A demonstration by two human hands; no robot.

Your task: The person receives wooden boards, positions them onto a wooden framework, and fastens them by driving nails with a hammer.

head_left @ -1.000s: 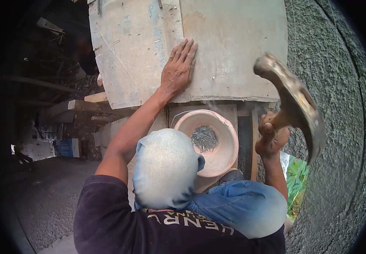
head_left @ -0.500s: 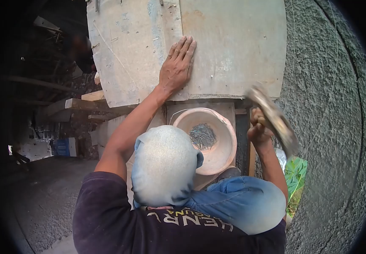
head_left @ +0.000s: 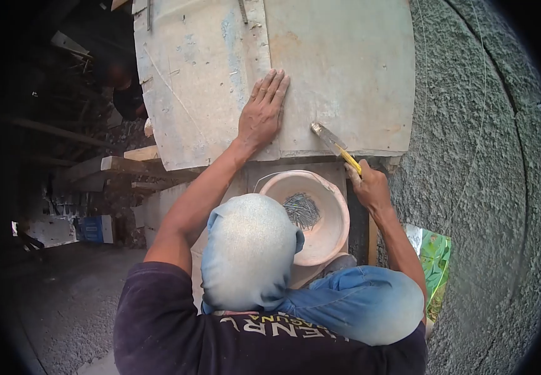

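Note:
My left hand lies flat on a worn plywood sheet, fingers pointing away from me, beside the seam between two boards. In my right hand is a hammer with a yellow handle. Its head rests on or just above the plywood near the front edge; a nail beneath it cannot be made out. Between my knees and the boards stands a pale bucket, with a pile of loose nails inside.
A rough grey cement wall rises on the right, with a gap showing green leaves low down. Timber pieces stick out at left. Another person is in the dark at upper left. A blue-and-white box sits further back.
The hammer has swung from raised at the right, blurred, down and left onto the plywood. My left hand stays in place on the board. The view has shifted slightly.

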